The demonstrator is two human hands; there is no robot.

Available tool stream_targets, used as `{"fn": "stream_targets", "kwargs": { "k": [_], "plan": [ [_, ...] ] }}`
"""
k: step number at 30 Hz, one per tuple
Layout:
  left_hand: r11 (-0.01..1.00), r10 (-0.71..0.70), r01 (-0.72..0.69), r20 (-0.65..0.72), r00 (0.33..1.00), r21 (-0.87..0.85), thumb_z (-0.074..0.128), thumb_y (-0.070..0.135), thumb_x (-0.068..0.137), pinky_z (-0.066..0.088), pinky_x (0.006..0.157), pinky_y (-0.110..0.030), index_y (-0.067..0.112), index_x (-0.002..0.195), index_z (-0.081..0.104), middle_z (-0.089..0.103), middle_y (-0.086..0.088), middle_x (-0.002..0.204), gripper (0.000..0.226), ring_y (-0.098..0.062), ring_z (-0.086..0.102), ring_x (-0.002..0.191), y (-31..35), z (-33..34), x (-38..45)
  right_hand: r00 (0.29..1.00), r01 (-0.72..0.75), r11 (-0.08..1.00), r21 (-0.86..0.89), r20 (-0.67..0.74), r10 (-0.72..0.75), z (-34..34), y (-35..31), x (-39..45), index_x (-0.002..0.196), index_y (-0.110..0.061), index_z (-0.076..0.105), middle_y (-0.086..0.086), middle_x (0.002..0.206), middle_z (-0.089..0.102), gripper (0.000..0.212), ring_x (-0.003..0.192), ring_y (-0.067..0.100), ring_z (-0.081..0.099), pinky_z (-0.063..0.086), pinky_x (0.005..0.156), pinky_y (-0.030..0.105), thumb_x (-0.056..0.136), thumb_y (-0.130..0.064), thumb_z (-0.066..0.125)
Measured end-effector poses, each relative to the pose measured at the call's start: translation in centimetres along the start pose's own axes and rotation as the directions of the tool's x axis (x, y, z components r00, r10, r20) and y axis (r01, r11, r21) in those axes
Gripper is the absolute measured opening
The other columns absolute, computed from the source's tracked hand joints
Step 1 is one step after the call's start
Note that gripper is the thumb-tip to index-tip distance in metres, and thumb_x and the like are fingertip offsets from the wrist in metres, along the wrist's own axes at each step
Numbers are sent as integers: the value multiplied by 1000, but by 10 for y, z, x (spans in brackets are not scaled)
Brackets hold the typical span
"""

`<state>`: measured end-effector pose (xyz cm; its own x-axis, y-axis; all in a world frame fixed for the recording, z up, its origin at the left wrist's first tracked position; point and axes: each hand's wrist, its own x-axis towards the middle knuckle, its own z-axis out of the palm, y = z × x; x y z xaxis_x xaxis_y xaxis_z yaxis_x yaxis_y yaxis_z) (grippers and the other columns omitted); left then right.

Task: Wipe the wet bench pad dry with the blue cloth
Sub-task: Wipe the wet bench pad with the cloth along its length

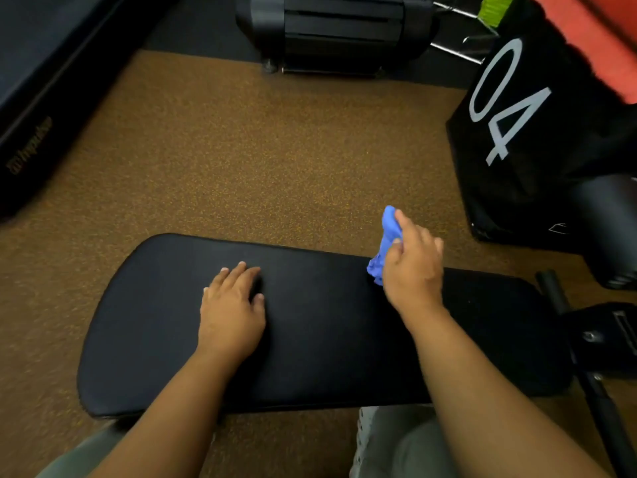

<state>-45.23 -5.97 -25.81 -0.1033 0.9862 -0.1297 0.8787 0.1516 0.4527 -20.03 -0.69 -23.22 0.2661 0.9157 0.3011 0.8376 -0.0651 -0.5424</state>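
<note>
The black bench pad [327, 339] lies across the lower middle of the head view, long side left to right. My left hand [232, 305] rests flat on its middle, fingers spread, holding nothing. My right hand [412, 267] is at the pad's far edge, right of centre, closed on the bunched blue cloth [386, 246]. The cloth sticks out to the left of my fingers and its lower end touches the pad's far edge. No wet marks can be made out on the dark surface.
Speckled brown rubber floor [258, 160] surrounds the pad. A black box marked 04 [537, 132] stands at the right, a black machine base [337, 32] at the top, a dark padded machine [44, 91] at the left. The bench's black frame [593, 343] extends right.
</note>
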Motion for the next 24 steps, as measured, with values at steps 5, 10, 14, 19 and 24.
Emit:
{"fn": "stream_targets", "kwargs": {
  "k": [5, 10, 14, 19, 24],
  "plan": [
    [998, -28, 23, -71, 997, -62, 50, 11, 91, 20, 116, -47, 15, 138, 46, 38, -6, 150, 47, -26, 27, 141, 4, 0, -2, 970, 195, 977, 90, 131, -206, 36, -60, -26, 125, -11, 55, 11, 115, 64, 52, 90, 32, 48, 39, 79, 40, 74, -21, 55],
    [997, -38, 31, -102, 994, -70, 50, 3, 88, 24, 115, -48, 11, 134, 50, 43, -11, 145, 46, -29, 32, 139, 6, 2, -5, 842, 367, 927, -75, 451, -297, 78, -71, -63, 123, -36, 54, -3, 146, 40, 44, 117, 30, 37, 29, 94, 46, 83, -53, 50],
    [999, 20, -23, -76, 997, -36, 50, 0, 87, 26, 113, -50, 10, 131, 53, 45, -13, 144, 46, -33, 34, 137, 12, 8, -6, 846, 387, 905, -177, 459, -272, 76, -62, -51, 126, -48, 46, 1, 134, 42, 38, 105, 31, 40, 31, 84, 44, 88, -47, 46],
    [997, 74, -75, -43, 996, -11, 48, 2, 88, 26, 113, -51, 13, 132, 53, 44, -10, 146, 46, -31, 32, 138, 22, 11, -7, 858, 347, 923, -163, 453, -243, 54, -30, -47, 121, -40, 56, 13, 106, 52, 37, 86, 37, 52, 40, 72, 42, 86, -29, 52],
    [996, 91, -91, -7, 996, -14, 45, 5, 91, 22, 116, -49, 17, 135, 50, 38, -5, 150, 46, -26, 25, 142, 31, 17, -10, 962, -33, 931, -364, 241, 129, -23, 93, -31, 118, -41, 59, 18, 104, 52, 36, 81, 41, 56, 47, 72, 42, 86, -26, 54]
  ]
}}
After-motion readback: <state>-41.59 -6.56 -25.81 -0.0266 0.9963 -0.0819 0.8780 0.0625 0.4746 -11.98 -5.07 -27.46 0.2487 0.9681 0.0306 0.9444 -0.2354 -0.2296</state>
